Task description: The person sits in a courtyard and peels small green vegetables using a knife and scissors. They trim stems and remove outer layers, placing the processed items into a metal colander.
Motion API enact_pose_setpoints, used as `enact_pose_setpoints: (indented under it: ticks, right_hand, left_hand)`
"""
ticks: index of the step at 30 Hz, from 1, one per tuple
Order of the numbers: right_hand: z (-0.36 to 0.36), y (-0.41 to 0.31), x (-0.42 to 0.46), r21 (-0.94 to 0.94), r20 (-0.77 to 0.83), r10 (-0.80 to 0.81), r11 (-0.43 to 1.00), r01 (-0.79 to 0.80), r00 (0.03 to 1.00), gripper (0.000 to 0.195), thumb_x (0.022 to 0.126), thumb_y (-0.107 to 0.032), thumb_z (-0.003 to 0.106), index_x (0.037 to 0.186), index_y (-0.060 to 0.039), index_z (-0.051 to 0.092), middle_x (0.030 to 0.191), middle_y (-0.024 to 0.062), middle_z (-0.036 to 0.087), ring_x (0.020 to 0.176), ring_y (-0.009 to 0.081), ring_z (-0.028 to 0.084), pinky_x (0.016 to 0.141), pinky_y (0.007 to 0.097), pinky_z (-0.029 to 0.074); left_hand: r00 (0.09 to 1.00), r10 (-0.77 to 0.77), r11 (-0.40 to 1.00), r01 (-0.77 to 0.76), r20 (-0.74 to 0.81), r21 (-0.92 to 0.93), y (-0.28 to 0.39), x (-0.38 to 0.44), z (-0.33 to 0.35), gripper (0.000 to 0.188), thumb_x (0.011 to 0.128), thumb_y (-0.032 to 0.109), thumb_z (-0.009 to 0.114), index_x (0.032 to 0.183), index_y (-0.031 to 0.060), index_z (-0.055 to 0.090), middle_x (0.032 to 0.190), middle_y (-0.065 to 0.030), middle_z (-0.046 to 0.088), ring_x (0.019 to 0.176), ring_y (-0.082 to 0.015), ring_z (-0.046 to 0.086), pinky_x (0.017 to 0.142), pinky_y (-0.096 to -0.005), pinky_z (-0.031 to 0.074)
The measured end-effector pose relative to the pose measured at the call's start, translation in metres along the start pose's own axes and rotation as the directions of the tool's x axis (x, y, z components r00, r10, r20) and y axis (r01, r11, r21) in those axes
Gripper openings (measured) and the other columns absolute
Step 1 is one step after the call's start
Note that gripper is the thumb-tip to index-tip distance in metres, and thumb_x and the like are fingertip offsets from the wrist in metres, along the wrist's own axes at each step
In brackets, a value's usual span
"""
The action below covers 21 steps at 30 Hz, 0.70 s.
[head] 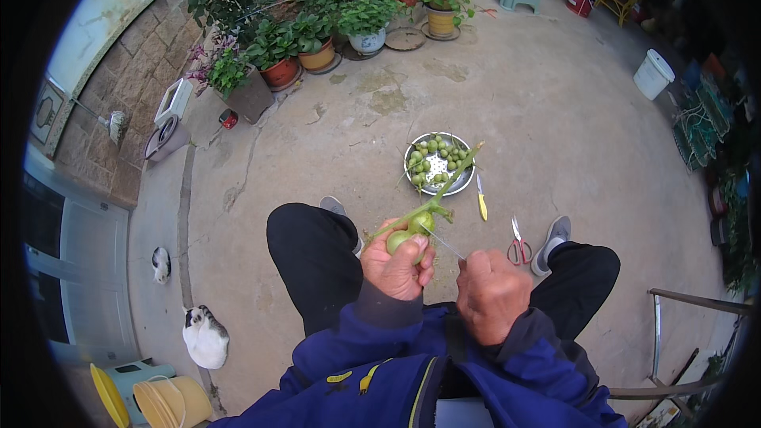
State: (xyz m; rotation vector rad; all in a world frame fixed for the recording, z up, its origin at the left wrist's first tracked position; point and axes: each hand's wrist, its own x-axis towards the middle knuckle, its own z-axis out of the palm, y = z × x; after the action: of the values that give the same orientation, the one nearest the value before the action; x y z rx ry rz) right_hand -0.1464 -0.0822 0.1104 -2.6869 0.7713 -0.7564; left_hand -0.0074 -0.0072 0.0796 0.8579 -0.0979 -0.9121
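Observation:
My left hand (395, 264) grips a small green bottle gourd (422, 223) of two bulbs, with a long cut green stem (455, 179) running up to the right. In my right hand (494, 290) is a thin, straight metal tool (445, 242), most of it hidden by my fist. Its far end meets the upper bulb; whether it pierces the skin I cannot tell. Ahead of my hands, a round metal bowl (410, 181) holds several small green gourds (417, 156). A yellow-handled knife (482, 205) and red-handled scissors (519, 244) lie on the concrete floor.
Two cats (205, 337) rest at the left, near yellow and blue buckets (178, 404). Potted plants (279, 71) line the far left edge. A white bucket (653, 74) and green netting (701, 125) stand right. Nearer is a metal-framed rail (698, 301).

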Motion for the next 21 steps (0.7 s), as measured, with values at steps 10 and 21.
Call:
enact_pose_setpoints:
  ticks: [10,21]
  right_hand:
    - [0.001,0.002,-0.001,-0.024,0.008,-0.023,0.999,0.023,1.000,0.015,0.078,-0.006,0.069,0.079,-0.0083,0.054,0.071,0.0127,0.053,0.060,0.0318,0.060,0.051,0.0442,0.048]
    - [-0.004,0.004,0.000,-0.028,0.077,-0.025,0.999,0.027,0.997,0.015,0.079,-0.006,0.069,0.079,-0.0076,0.054,0.072,0.0132,0.054,0.061,0.0330,0.060,0.052,0.0451,0.048]
  left_hand:
    - [0.999,-0.045,0.999,0.045,0.019,-0.028,-0.002,0.003,-0.007,0.030,0.092,0.005,0.062,0.122,0.0018,0.058,0.094,-0.0132,0.061,0.064,-0.0188,0.056,0.043,-0.0279,0.045]
    - [0.994,0.106,0.991,-0.106,0.007,0.081,-0.003,0.004,-0.003,0.026,0.089,0.000,0.063,0.114,0.0026,0.059,0.093,-0.0100,0.061,0.061,-0.0170,0.055,0.044,-0.0283,0.044]
